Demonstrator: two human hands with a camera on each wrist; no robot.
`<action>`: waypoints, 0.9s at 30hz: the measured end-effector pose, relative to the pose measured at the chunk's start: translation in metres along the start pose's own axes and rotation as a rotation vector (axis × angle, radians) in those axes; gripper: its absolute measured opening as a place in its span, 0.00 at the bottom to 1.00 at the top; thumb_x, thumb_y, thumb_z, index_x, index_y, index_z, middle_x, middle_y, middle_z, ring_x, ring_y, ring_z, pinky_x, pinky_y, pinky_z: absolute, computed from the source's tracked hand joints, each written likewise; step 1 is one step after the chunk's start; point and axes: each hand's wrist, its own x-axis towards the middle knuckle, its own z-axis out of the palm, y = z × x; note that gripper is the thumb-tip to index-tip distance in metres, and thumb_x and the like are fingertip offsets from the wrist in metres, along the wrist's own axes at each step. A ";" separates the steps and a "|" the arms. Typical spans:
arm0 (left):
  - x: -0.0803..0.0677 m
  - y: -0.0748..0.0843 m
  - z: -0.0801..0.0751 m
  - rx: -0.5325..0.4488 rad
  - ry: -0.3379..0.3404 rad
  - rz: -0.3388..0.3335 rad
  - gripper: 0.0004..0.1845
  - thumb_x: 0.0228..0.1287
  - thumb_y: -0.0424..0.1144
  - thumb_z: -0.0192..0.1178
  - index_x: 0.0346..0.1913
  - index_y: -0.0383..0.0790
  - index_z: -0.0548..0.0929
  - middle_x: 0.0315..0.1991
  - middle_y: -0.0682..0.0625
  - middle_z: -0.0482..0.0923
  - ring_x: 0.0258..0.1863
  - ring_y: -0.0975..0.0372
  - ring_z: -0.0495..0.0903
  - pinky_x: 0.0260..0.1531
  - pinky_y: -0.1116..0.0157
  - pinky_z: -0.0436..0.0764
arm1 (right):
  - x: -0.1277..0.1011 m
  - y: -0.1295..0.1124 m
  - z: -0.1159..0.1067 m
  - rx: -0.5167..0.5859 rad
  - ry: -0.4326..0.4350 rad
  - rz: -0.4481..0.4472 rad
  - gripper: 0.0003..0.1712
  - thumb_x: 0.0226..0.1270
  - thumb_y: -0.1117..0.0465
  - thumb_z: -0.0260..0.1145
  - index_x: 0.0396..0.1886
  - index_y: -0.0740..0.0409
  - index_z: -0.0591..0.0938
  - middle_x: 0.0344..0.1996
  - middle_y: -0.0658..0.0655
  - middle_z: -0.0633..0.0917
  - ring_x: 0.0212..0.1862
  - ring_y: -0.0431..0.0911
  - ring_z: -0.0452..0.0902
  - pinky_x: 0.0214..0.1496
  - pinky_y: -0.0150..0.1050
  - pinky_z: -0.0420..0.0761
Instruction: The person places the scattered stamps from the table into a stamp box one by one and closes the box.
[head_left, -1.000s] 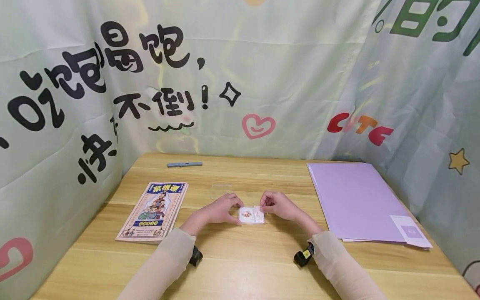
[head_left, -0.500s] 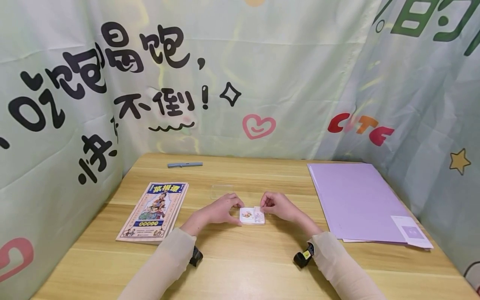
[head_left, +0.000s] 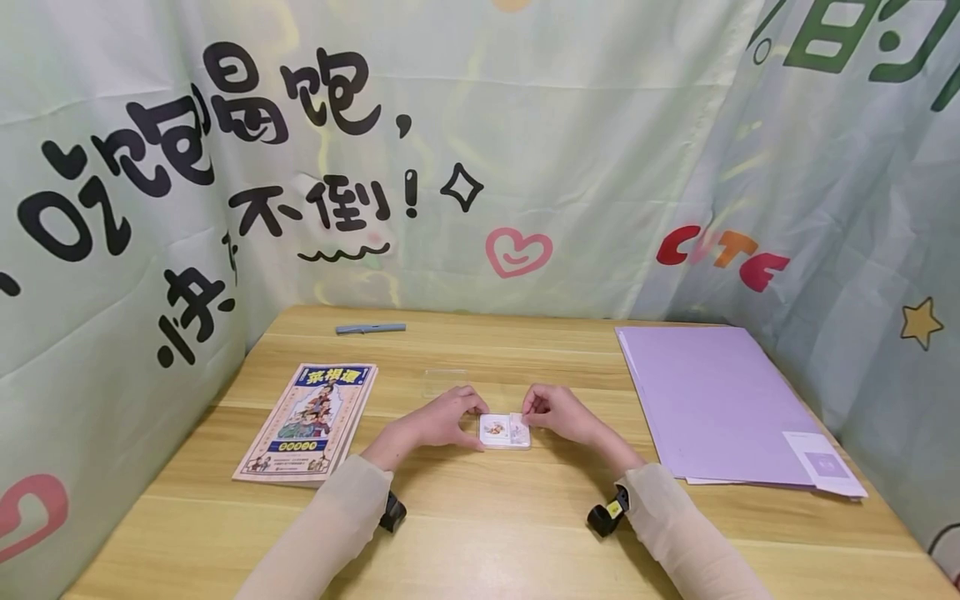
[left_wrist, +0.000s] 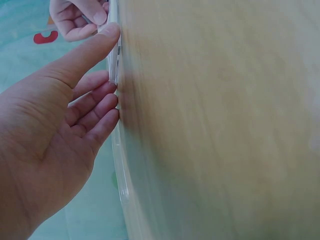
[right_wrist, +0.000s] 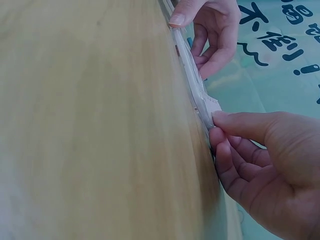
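A small flat case with a printed picture card on top lies on the table, mid-view in the head view. My left hand holds its left end between thumb and fingers; the left wrist view shows the thumb on the near edge. Over the case's right end lies a small pale pink paper piece, its edge jagged in the right wrist view. My right hand pinches that piece by its corner between thumb and index finger. What lies beneath the top card is hidden.
Behind my left hand lies a clear plastic lid. A pink-covered book is at the left, a blue-grey pen at the back. Purple folders with a white printed slip lie at the right.
The pink paper piece lies slightly flatter on the case than a second ago. Both hands have stayed nearly still.
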 end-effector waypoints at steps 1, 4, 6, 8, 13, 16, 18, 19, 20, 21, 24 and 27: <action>0.000 0.000 0.000 -0.006 0.001 -0.001 0.28 0.52 0.47 0.74 0.54 0.39 0.80 0.51 0.50 0.76 0.50 0.60 0.73 0.58 0.58 0.75 | 0.000 0.001 0.000 -0.002 0.000 -0.001 0.05 0.61 0.70 0.68 0.33 0.66 0.79 0.30 0.61 0.83 0.32 0.38 0.74 0.36 0.26 0.76; 0.000 0.002 -0.001 -0.018 0.002 -0.007 0.28 0.52 0.46 0.75 0.54 0.39 0.80 0.52 0.49 0.76 0.51 0.59 0.74 0.59 0.57 0.75 | 0.001 0.002 0.000 0.001 0.000 -0.003 0.05 0.61 0.70 0.68 0.33 0.66 0.79 0.30 0.61 0.82 0.33 0.38 0.74 0.36 0.27 0.77; 0.000 0.002 -0.001 -0.017 0.003 -0.005 0.28 0.52 0.46 0.75 0.54 0.39 0.79 0.52 0.49 0.75 0.52 0.58 0.74 0.60 0.56 0.75 | 0.001 0.001 0.000 0.001 -0.006 -0.004 0.05 0.61 0.70 0.68 0.33 0.66 0.79 0.30 0.61 0.82 0.33 0.38 0.74 0.36 0.27 0.77; -0.001 0.002 -0.002 -0.013 0.004 -0.003 0.28 0.52 0.47 0.75 0.54 0.39 0.79 0.51 0.49 0.75 0.53 0.58 0.74 0.60 0.56 0.75 | 0.001 0.000 0.000 0.001 -0.007 -0.006 0.05 0.62 0.70 0.68 0.33 0.66 0.79 0.30 0.61 0.82 0.33 0.38 0.74 0.37 0.27 0.76; -0.001 0.003 -0.002 -0.009 0.002 0.002 0.28 0.52 0.47 0.75 0.54 0.39 0.79 0.52 0.49 0.75 0.52 0.59 0.74 0.60 0.56 0.75 | -0.003 -0.010 -0.001 -0.019 -0.015 0.004 0.04 0.62 0.72 0.67 0.33 0.67 0.78 0.30 0.62 0.82 0.34 0.41 0.75 0.37 0.26 0.76; -0.001 0.003 -0.002 -0.011 0.002 0.000 0.28 0.52 0.47 0.75 0.54 0.39 0.79 0.52 0.49 0.75 0.52 0.59 0.74 0.59 0.56 0.75 | -0.001 -0.008 -0.001 -0.031 -0.021 -0.001 0.04 0.61 0.71 0.67 0.33 0.66 0.79 0.30 0.60 0.82 0.33 0.40 0.74 0.37 0.27 0.76; -0.001 0.002 -0.002 -0.011 0.003 -0.001 0.28 0.52 0.47 0.75 0.54 0.40 0.80 0.52 0.49 0.75 0.51 0.59 0.73 0.59 0.56 0.75 | 0.000 -0.003 -0.001 -0.039 -0.022 -0.004 0.05 0.62 0.70 0.68 0.33 0.64 0.79 0.29 0.58 0.82 0.33 0.39 0.74 0.37 0.28 0.76; -0.001 0.002 -0.002 -0.011 0.004 -0.001 0.28 0.52 0.47 0.75 0.54 0.40 0.80 0.52 0.49 0.75 0.51 0.59 0.73 0.59 0.56 0.75 | 0.001 -0.003 -0.001 -0.042 -0.023 -0.010 0.05 0.62 0.70 0.68 0.33 0.64 0.79 0.29 0.59 0.82 0.33 0.39 0.74 0.36 0.28 0.75; -0.001 0.002 -0.002 -0.010 0.004 -0.001 0.28 0.52 0.47 0.75 0.54 0.40 0.80 0.52 0.49 0.75 0.51 0.59 0.73 0.59 0.56 0.75 | 0.001 -0.003 -0.001 -0.044 -0.025 -0.014 0.05 0.62 0.70 0.68 0.33 0.65 0.78 0.29 0.59 0.82 0.33 0.39 0.73 0.36 0.28 0.75; -0.001 0.002 -0.002 -0.009 0.003 -0.001 0.28 0.52 0.47 0.74 0.54 0.40 0.80 0.52 0.49 0.75 0.51 0.59 0.73 0.59 0.56 0.75 | 0.001 -0.003 -0.001 -0.047 -0.026 -0.014 0.05 0.62 0.70 0.68 0.33 0.65 0.78 0.29 0.59 0.82 0.32 0.40 0.73 0.36 0.28 0.75; -0.001 0.002 -0.002 -0.009 0.003 0.003 0.28 0.52 0.47 0.74 0.54 0.39 0.80 0.52 0.49 0.75 0.51 0.59 0.73 0.58 0.57 0.75 | 0.002 -0.002 0.000 -0.050 -0.030 -0.012 0.05 0.61 0.70 0.68 0.33 0.64 0.78 0.28 0.59 0.82 0.32 0.39 0.73 0.35 0.28 0.75; -0.001 0.002 -0.002 -0.011 0.002 0.005 0.28 0.52 0.47 0.74 0.54 0.39 0.80 0.52 0.49 0.75 0.51 0.59 0.73 0.59 0.57 0.75 | 0.001 -0.001 0.000 -0.054 -0.033 -0.004 0.05 0.61 0.70 0.68 0.33 0.64 0.78 0.28 0.58 0.82 0.32 0.40 0.73 0.35 0.27 0.74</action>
